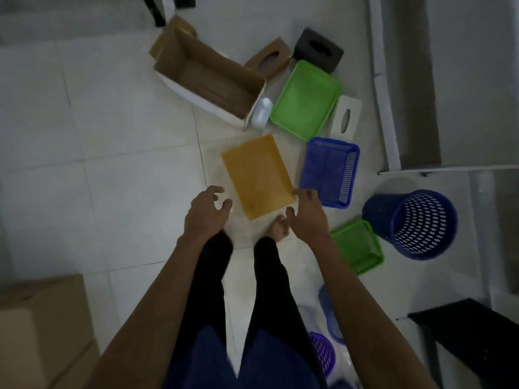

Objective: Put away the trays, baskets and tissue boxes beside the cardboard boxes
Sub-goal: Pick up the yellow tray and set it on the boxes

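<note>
On the white tiled floor (118,153) of a dim room, you stand barefoot, your right foot (279,228) just short of an orange tray (258,175) that lies flat ahead of you.

Your left hand (207,211) hovers just left of the tray's near end. Its fingers are spread and half curled, and it holds nothing. Your right hand (306,214) is at the tray's near right corner, which shows between the bent fingers and the thumb. The hand is a half-open claw, not closed on anything; whether its fingertips touch the tray cannot be told.

Far left of the tray stands an open cardboard box (207,77), with a white bottle (261,112) against its right end. A green tray (306,99) lies just right of the bottle. Beyond it are a brown tissue box (269,57) and a black tissue box (318,50), and a white tissue box (345,119) sits at its right edge.

A blue mesh basket (330,171) lies just right of the orange tray. Nearer on the right are a green basket (356,247) and a round blue bin (412,223). A closed cardboard box (42,327) sits near left.
</note>
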